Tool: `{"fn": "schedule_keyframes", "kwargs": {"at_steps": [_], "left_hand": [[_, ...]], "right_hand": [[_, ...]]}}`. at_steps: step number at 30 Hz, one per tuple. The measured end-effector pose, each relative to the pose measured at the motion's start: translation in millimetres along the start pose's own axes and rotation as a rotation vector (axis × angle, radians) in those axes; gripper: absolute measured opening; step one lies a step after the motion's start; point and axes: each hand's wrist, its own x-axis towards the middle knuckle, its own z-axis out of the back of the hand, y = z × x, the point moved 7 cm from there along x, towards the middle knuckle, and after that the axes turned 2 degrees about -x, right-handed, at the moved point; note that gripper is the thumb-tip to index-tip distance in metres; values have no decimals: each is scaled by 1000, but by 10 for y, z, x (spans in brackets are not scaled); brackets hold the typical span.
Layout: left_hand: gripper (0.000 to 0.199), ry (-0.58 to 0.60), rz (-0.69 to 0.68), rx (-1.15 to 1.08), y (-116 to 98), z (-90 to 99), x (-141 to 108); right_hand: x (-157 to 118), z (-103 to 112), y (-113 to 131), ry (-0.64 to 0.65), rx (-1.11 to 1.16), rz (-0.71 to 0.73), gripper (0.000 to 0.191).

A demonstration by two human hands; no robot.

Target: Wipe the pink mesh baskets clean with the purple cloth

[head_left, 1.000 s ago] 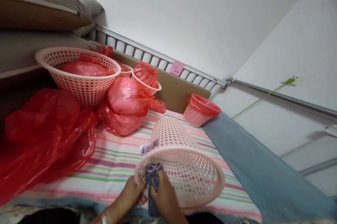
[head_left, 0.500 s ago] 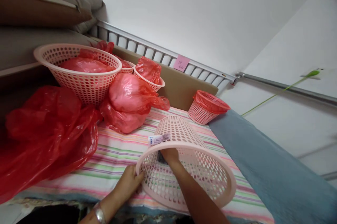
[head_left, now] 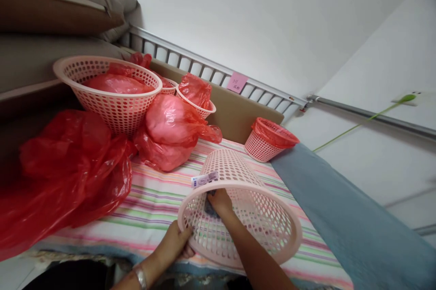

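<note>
A pale pink perforated basket [head_left: 235, 167] lies on its side on the striped cloth [head_left: 153, 199], its mouth facing me. My left hand [head_left: 175, 244] is closed on the left part of its rim, thumb on the rim's edge. Inside the mouth, my right hand [head_left: 220, 201] holds a dark cloth [head_left: 211, 206] against the inner wall near the top left. The fingers are partly hidden by the rim. A white and purple label [head_left: 204, 179] is on the basket's outside, just above the rim.
Crumpled red bags [head_left: 78, 167] lie at the left. A large pink basket [head_left: 119, 113] with red plastic inside stands behind them, beside a filled red bag [head_left: 170, 131]. Another red-lined basket [head_left: 264, 145] stands at the back right, near a blue-grey surface [head_left: 327, 199].
My right hand and the dark cloth show more fully inside the basket's mouth. The basket's rim has shifted slightly, and the whole view has moved a little.
</note>
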Motion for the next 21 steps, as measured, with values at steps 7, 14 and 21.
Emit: {"fn": "schedule_keyframes", "kwargs": {"at_steps": [7,14,21], "left_hand": [[60,-16,-71,61,-205,3,-47],[54,-33,-79,178,-214,-17,-47],[30,-66,-282,394,-596,60,-72]], "right_hand": [[-1370,-379,-100,-29,74,199,53],[-1305,-251,-189,-38,67,135,45],[38,-1,-266,-42,-70,5,46]]}}
